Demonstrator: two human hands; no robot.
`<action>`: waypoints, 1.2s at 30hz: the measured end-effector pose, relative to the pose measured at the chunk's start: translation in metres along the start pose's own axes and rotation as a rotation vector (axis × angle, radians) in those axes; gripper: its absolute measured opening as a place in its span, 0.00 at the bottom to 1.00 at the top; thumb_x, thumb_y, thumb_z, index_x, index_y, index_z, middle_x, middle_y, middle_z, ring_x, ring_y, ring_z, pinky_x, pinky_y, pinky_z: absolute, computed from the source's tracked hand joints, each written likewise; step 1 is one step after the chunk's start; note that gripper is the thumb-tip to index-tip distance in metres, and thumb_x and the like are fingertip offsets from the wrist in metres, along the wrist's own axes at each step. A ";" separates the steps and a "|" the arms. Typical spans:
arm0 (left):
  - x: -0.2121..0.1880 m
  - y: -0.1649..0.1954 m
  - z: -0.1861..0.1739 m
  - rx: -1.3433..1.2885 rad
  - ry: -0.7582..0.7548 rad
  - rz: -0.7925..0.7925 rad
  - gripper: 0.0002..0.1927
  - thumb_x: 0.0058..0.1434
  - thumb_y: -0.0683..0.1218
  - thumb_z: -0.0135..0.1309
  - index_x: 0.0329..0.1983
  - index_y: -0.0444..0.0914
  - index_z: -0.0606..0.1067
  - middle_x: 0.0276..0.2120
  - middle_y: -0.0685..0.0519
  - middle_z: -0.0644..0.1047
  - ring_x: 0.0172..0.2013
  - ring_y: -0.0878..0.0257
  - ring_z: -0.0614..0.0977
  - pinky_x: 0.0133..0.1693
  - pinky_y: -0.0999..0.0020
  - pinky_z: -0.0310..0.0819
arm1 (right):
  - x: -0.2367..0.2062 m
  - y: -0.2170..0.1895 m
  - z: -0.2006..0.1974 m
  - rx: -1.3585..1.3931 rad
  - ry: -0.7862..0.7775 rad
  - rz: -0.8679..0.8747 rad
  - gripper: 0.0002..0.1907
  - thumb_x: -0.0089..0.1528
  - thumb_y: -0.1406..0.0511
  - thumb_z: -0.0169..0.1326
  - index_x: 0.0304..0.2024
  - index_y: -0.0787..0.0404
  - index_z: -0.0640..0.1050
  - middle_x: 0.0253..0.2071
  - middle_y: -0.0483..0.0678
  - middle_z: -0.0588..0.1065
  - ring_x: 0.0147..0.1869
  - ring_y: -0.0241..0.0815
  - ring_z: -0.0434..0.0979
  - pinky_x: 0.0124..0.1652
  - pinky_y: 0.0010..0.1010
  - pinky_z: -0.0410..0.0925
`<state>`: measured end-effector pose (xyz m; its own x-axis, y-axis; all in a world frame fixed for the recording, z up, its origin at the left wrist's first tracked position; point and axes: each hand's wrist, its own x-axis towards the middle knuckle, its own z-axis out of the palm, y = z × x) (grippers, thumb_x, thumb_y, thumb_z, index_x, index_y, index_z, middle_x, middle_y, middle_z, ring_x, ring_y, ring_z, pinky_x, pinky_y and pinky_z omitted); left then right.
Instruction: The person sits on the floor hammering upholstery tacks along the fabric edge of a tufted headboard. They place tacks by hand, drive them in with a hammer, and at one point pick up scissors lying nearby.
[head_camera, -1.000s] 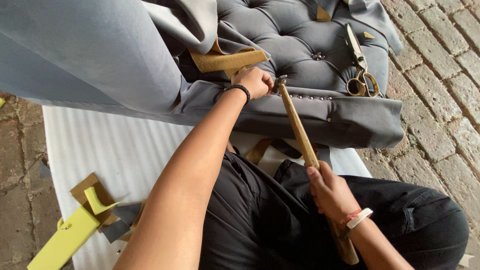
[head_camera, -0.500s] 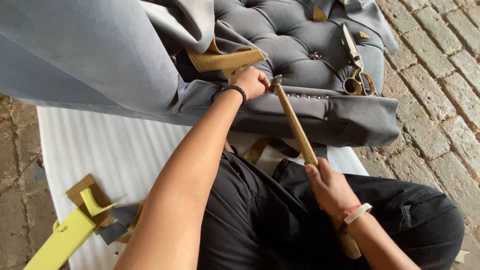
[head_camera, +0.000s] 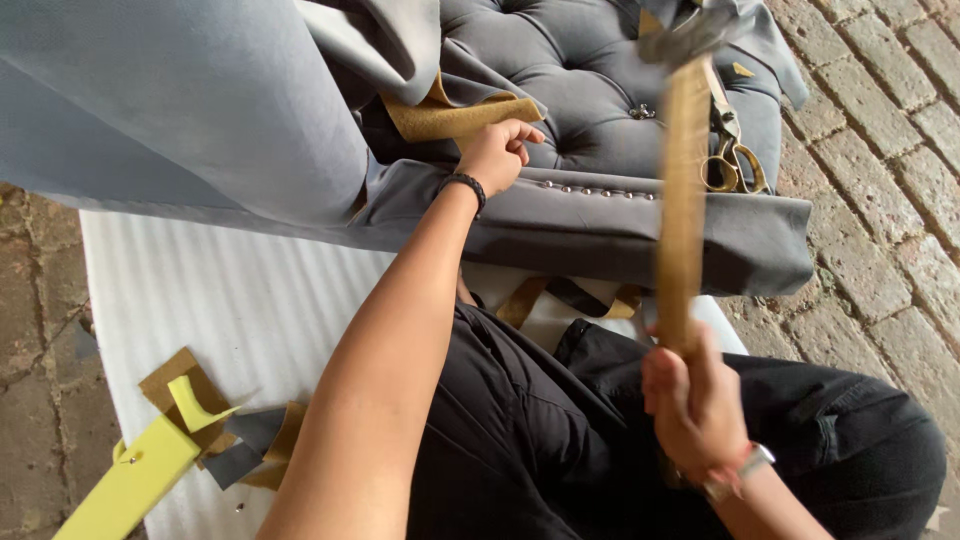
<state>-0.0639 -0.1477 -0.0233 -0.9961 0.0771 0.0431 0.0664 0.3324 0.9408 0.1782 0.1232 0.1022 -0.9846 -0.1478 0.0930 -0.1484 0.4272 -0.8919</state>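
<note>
Head view, looking down: a large grey upholstered piece fills the upper part of the picture, its tufted, buttoned face turned up and a loose fold of grey fabric draped over its left end. It lies on a white ribbed foam sheet spread over a brick floor. The person sits against the near edge, black clothing across the lap.

Along that near edge runs a row of small metal studs, from just beside the left hand toward the right. The left hand is curled shut, fingertips pinched at the edge where the row begins; whether a stud sits between them is too small to tell. A dark bead bracelet circles that wrist.

The right hand is closed in a firm grip round the lower end of a hammer. Its wooden handle stands nearly upright in the picture, long axis running from the lap up across the padded edge, and the blurred metal head is raised high above the tufting. The stud line and the pinching left hand therefore lie below and to the left of the head; the left hand is much the nearer to the studs.

Scissors with brass-coloured handles rest on the upholstery just right of the handle. Tan scraps and a yellow-green tool lie on the foam at lower left.
</note>
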 end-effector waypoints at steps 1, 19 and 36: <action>0.000 0.001 0.000 0.006 0.014 0.028 0.22 0.55 0.31 0.43 0.48 0.39 0.80 0.25 0.59 0.77 0.28 0.72 0.77 0.32 0.73 0.72 | 0.001 0.001 0.002 -0.053 -0.108 0.235 0.21 0.71 0.54 0.42 0.50 0.66 0.70 0.20 0.44 0.67 0.19 0.34 0.66 0.21 0.26 0.63; -0.010 -0.006 0.002 0.047 0.142 0.104 0.23 0.53 0.30 0.44 0.45 0.40 0.81 0.24 0.58 0.76 0.27 0.71 0.75 0.32 0.73 0.71 | 0.008 0.014 -0.004 -0.412 -0.187 0.228 0.18 0.67 0.53 0.44 0.45 0.61 0.71 0.22 0.60 0.75 0.27 0.60 0.78 0.30 0.47 0.69; -0.013 -0.015 0.001 -0.122 0.147 0.148 0.22 0.53 0.29 0.45 0.45 0.38 0.81 0.27 0.59 0.76 0.29 0.73 0.76 0.34 0.76 0.71 | 0.020 0.082 -0.020 0.111 -0.222 0.478 0.18 0.67 0.55 0.46 0.46 0.64 0.75 0.19 0.44 0.65 0.16 0.35 0.63 0.18 0.28 0.61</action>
<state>-0.0518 -0.1530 -0.0384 -0.9743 -0.0241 0.2241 0.2141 0.2110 0.9537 0.1444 0.1732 0.0402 -0.8950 -0.1506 -0.4200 0.3341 0.3978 -0.8545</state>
